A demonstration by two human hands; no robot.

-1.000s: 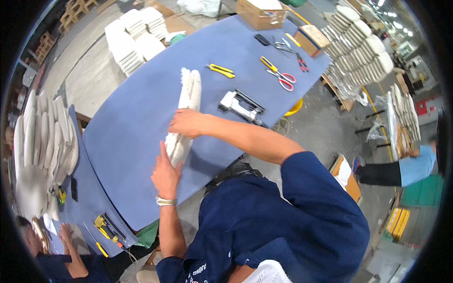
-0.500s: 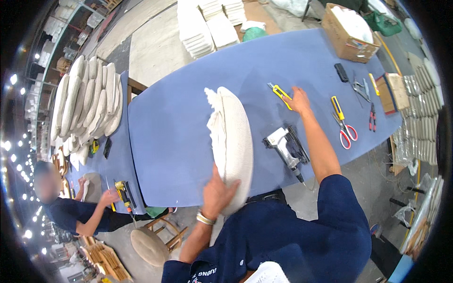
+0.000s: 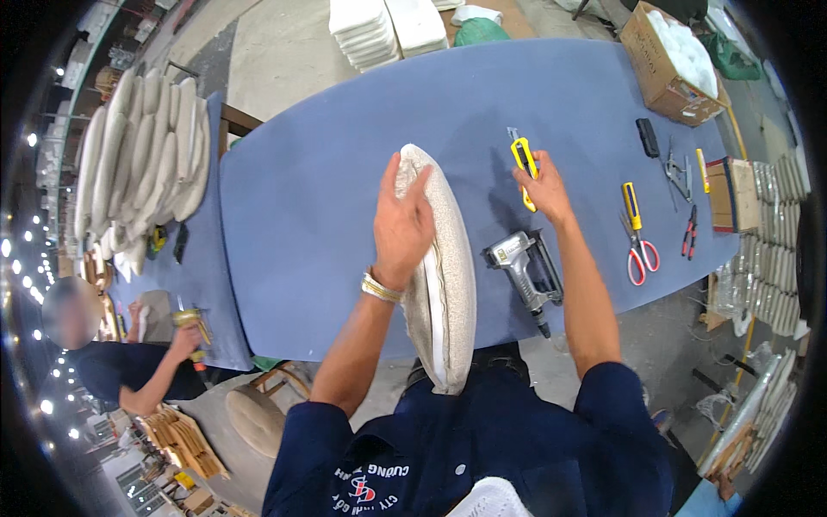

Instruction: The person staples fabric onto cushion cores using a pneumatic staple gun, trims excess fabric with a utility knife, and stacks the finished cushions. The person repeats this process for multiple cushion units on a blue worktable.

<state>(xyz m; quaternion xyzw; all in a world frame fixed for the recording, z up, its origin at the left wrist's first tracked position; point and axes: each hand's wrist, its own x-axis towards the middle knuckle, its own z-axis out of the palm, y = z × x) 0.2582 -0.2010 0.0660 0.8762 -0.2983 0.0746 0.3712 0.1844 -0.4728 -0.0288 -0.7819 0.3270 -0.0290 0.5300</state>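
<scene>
Both hands are busy in the head view, each on its own thing. Left hand (image 3: 403, 226) lies flat with its fingers spread against the side of a beige upholstered seat cushion (image 3: 446, 276), which stands on edge, its lower end against the person's body at the near rim of the blue desk (image 3: 319, 207); the open palm seems there to keep the cushion from tipping while the other arm is stretched away. Right hand (image 3: 543, 188) reaches forward over the desk and closes around a yellow utility knife (image 3: 522, 165), the handle between thumb and fingers.

Just right of the cushion a grey pneumatic staple gun (image 3: 525, 269) lies on the desk, close enough to pick up without letting go of the cushion. Farther right, well apart from the cushion, lie red-handled scissors (image 3: 639, 255), a yellow-handled tool (image 3: 631, 203) and pliers (image 3: 689, 234), with a cardboard box (image 3: 656, 72) at the far corner. Off the desk's left end, finished cushions (image 3: 142, 155) stand stacked on edge, and another person (image 3: 138, 366) works at lower left.
</scene>
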